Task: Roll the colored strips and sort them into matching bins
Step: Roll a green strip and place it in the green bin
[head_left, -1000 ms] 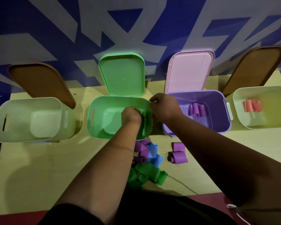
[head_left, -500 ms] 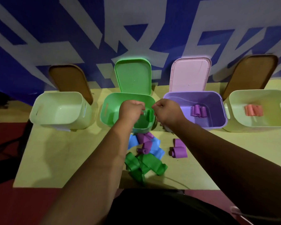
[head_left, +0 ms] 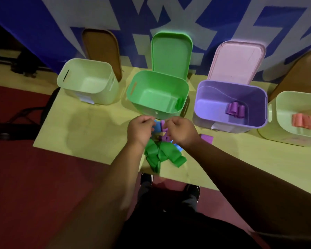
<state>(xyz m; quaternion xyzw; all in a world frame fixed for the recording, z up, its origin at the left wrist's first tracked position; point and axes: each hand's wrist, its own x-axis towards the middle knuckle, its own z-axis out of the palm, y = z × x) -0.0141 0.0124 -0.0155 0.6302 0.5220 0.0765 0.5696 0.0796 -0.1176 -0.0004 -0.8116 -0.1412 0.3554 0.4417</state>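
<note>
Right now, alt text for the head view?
Left hand and right hand, fingers curled, meet over a pile of colored strips on a table. Behind, four open bins: leftmost empty, green bin holding one roll, purple bin and rightmost holding rolls.

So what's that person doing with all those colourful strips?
A person is sorting strips by colour. The left hand and right hand are curled over the loose pile of green strips, a blue strip and purple strips on the table; whether they grip one is hidden. A green roll already lies in the green bin, purple rolls in the purple bin, and orange rolls in the pale bin at far right.
</note>
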